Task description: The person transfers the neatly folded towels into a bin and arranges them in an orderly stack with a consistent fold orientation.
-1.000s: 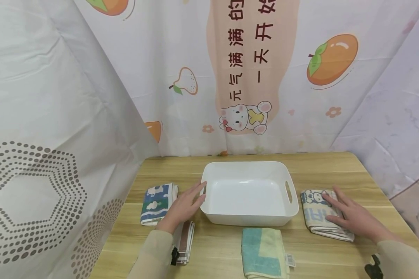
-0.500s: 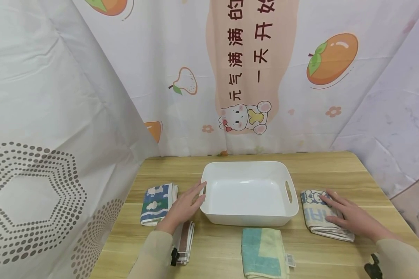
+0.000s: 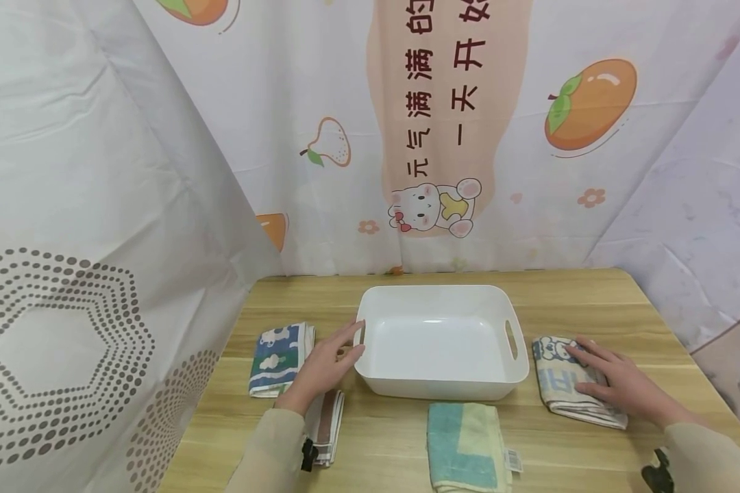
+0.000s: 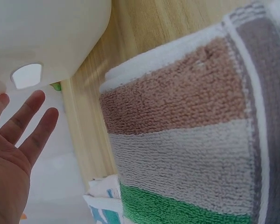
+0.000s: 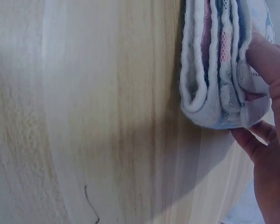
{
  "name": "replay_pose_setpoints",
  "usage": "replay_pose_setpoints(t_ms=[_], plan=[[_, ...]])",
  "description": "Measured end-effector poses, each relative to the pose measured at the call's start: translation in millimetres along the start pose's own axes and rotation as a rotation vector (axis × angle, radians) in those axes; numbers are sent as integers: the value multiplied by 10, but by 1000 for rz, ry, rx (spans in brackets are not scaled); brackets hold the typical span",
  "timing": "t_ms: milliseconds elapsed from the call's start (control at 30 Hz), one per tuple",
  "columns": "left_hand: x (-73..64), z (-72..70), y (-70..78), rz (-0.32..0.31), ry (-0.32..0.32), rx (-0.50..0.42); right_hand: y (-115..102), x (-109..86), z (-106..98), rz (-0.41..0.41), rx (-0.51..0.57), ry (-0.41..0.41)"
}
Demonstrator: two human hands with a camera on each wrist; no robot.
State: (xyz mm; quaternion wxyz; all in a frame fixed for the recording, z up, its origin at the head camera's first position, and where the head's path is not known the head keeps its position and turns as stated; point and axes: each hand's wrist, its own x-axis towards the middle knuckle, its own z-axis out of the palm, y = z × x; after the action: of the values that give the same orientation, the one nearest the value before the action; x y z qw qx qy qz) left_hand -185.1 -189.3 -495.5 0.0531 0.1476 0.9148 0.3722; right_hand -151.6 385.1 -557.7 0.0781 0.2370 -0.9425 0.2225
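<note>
At the left end of a white plastic basket (image 3: pixel 440 390), my left hand (image 3: pixel 328 359) stretches its fingers to the handle slot. The left wrist view shows those fingers (image 4: pixel 43 133) spread near the slot. A brown-striped folded towel (image 4: pixel 177 93) lies below that hand, partly hidden by the forearm in the head view. My right hand (image 3: pixel 623 383) rests over the right side of a folded towel (image 3: pixel 558 380) with a blue bear print. In the right wrist view, its thumb (image 5: pixel 266 53) touches that towel's top and other fingertips meet its end, above the table.
A blue and green folded towel (image 3: pixel 277 363) lies left of the basket. In front of the basket is a teal and yellow folded towel (image 3: pixel 462 445) with a white tag (image 3: pixel 513 460). Behind the wooden table (image 3: pixel 567 294) hangs a printed curtain (image 3: pixel 339 226).
Both hands and all the towels stay put. The head view shifts very slightly.
</note>
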Motion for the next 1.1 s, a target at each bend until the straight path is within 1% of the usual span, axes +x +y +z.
replay_pose_setpoints(t_ms=[133,367,600,667,800,933,1100], plan=[[-8,1,0,13,7,-43,5,14,20,4,4,14],[-15,13,1,12,27,-72,-10,40,27,14,14,25],[-16,1,3,-3,7,-79,-18,50,36,15,-12,35],[-11,2,0,-8,4,-78,-15,40,42,9,-33,51],[-7,5,-6,-19,-1,-81,4,26,69,-53,-42,122],[-6,10,-7,-20,-1,-85,16,32,80,-133,-7,176],[-4,10,-8,-21,-2,-86,-2,41,82,-171,4,217]])
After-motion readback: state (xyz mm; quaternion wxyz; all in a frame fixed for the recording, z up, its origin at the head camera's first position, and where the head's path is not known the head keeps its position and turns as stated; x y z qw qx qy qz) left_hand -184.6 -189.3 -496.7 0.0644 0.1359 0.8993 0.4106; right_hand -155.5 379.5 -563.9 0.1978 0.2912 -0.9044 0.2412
